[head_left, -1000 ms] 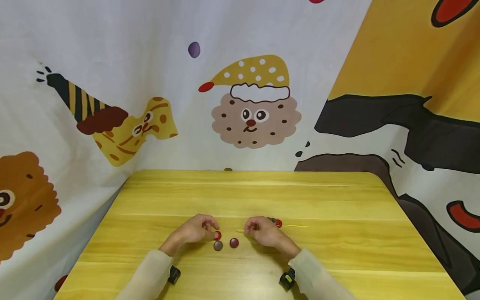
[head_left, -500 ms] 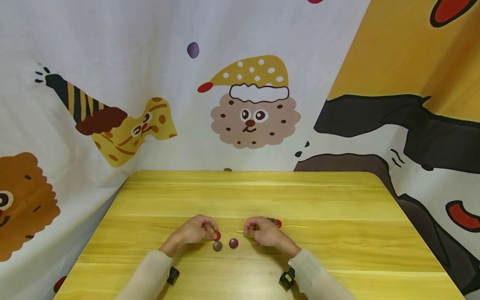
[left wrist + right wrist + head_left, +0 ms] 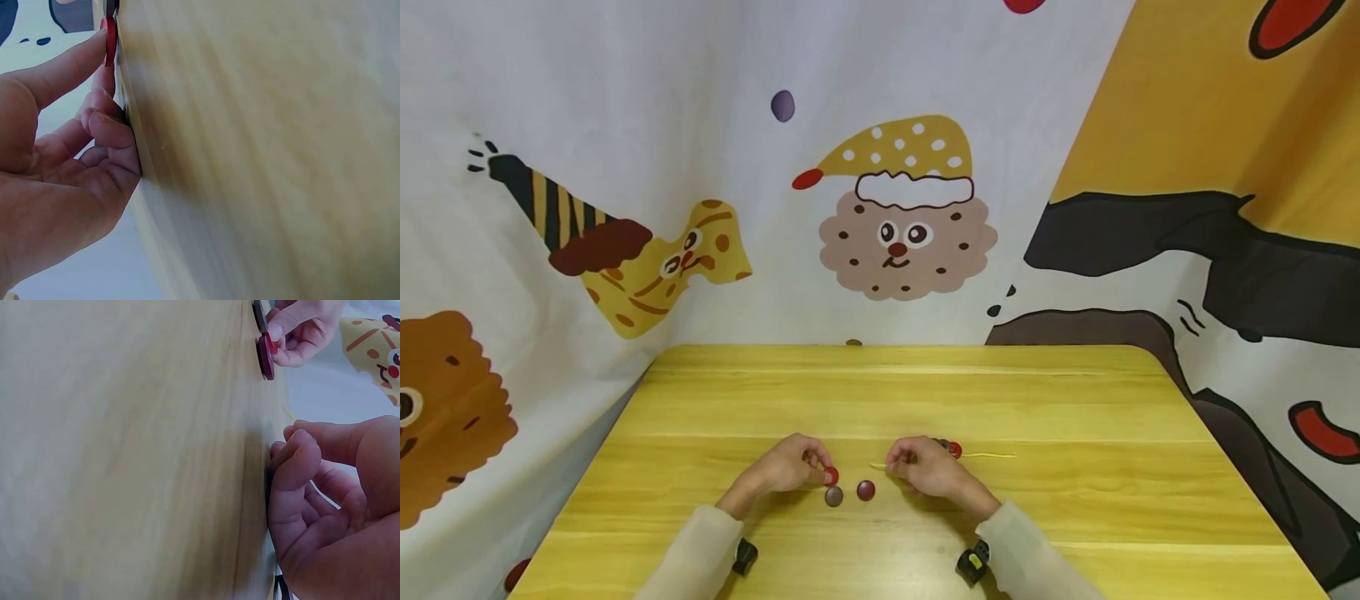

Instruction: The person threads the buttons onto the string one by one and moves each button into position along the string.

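My left hand (image 3: 792, 463) is at the left of the table's middle, thumb and index finger pinching a round red button (image 3: 832, 476). In the left wrist view, the thumb lies against the face of this red button (image 3: 109, 41). Right beside it lies a grey button (image 3: 833, 497), and a maroon button (image 3: 866, 490) rests a little to the right. My right hand (image 3: 931, 467) pinches a yellow string (image 3: 877, 466) near one end, a short tip poking out leftward. Behind that hand, another red button (image 3: 955, 450) and a dark grey one (image 3: 942, 442) are partly hidden.
The string's other end (image 3: 990, 455) trails rightward over the wooden table (image 3: 880, 392). A cartoon-print cloth (image 3: 737, 142) hangs behind and at both sides of the table. Dark cameras (image 3: 972, 563) sit at both wrists.
My left index finger has come down to the red button, closing the pinch with the thumb. The right hand keeps its grip on the string. The head view has shifted slightly.
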`<state>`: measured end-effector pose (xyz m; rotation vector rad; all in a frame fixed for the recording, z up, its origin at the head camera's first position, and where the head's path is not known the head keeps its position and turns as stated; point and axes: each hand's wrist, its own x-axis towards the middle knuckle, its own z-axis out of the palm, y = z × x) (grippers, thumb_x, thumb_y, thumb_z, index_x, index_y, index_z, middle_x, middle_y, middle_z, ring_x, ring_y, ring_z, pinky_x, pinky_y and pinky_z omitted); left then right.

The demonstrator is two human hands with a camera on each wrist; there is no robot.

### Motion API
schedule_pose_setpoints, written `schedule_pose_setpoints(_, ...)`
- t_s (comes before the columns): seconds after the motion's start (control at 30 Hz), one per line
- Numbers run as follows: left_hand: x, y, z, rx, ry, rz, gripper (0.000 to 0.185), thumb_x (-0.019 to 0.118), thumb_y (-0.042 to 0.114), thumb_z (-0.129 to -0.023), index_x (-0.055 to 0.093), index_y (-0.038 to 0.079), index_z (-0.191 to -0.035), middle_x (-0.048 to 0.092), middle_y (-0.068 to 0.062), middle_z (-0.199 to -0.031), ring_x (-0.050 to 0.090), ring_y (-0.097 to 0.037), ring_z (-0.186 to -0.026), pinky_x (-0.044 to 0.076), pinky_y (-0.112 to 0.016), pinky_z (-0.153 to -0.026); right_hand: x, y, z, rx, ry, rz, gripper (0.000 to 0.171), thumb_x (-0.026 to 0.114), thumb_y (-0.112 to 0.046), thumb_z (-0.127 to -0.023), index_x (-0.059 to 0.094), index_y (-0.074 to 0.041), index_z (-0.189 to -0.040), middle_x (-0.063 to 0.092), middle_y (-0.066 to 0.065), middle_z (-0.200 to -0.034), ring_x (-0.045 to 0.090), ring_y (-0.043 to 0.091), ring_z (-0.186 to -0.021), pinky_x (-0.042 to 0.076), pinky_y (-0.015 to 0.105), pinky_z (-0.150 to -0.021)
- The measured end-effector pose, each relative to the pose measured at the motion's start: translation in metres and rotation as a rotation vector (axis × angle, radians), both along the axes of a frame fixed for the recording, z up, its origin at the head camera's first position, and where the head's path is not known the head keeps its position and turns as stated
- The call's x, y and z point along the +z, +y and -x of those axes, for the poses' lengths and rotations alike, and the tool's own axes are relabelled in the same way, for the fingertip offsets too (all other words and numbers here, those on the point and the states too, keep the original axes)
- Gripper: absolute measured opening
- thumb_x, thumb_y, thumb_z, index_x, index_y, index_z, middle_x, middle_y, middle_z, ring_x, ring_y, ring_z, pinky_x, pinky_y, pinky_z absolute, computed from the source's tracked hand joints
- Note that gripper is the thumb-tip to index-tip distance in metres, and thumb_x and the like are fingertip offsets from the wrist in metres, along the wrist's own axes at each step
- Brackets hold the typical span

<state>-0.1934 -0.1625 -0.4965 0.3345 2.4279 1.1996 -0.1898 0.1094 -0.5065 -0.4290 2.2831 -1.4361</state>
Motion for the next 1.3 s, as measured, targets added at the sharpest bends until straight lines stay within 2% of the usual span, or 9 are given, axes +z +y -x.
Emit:
schedule_pose_setpoints(0.3, -0.002, -0.002, 0.002, 0.002, -0.013, -0.010, 0.009, 0.077, 0.010, -0.085, 0.068, 0.008, -0.087, 0.055, -0.005, -0.075, 0.046, -0.014, -0.067, 0.036, -0.023, -0.057, 0.001, -0.001, 0.003, 0.005, -0.004, 0.017, 0.006, 0.062, -0.007, -0.096, 0.066, -0.003, -0.091, 0.055, 0.004, -0.076, 0.050, 0.013, -0.053, 0.042, 0.023, -0.045)
schedule_pose_setpoints(0.7, 0.003, -0.006, 0.003, -0.054, 0.003, -0.033, 0.005, 0.068, 0.008, -0.090, 0.072, 0.006, -0.088, 0.060, -0.002, -0.077, 0.046, -0.014, -0.068, 0.037, -0.024, -0.058, 0.002, 0.004, 0.003, 0.008, -0.044, 0.070, 0.011, 0.056, -0.004, -0.098, 0.066, -0.001, -0.095, 0.058, 0.009, -0.080, 0.045, 0.015, -0.051, 0.038, 0.025, -0.044)
schedule_pose_setpoints(0.9, 0.004, -0.006, 0.002, -0.033, 0.001, -0.033, 0.006, 0.067, 0.009, -0.091, 0.072, 0.006, -0.089, 0.064, -0.002, -0.083, 0.049, -0.017, -0.074, 0.040, -0.030, -0.064, 0.004, 0.005, 0.005, -0.021, 0.005, 0.036, 0.014, 0.058, 0.000, -0.095, 0.070, -0.006, -0.092, 0.061, 0.004, -0.081, 0.049, 0.014, -0.055, 0.038, 0.023, -0.046)
schedule_pose_setpoints(1.1, 0.003, -0.006, 0.002, 0.014, -0.013, -0.061, 0.006, 0.069, 0.011, -0.090, 0.071, 0.006, -0.088, 0.063, -0.003, -0.082, 0.049, -0.017, -0.072, 0.040, -0.030, -0.065, 0.006, 0.006, 0.008, -0.046, 0.070, 0.031, 0.013, 0.059, 0.000, -0.094, 0.072, -0.004, -0.092, 0.065, 0.007, -0.083, 0.050, 0.011, -0.060, 0.039, 0.021, -0.051)
schedule_pose_setpoints(1.3, 0.002, -0.005, 0.001, 0.050, -0.022, -0.076, 0.008, 0.070, 0.013, -0.089, 0.070, 0.005, -0.089, 0.061, -0.003, -0.082, 0.049, -0.017, -0.072, 0.039, -0.030, -0.064, 0.010, 0.006, 0.008, -0.069, 0.121, 0.004, 0.010, 0.063, -0.005, -0.094, 0.072, -0.003, -0.094, 0.067, 0.004, -0.087, 0.057, 0.018, -0.074, 0.046, 0.024, -0.059)
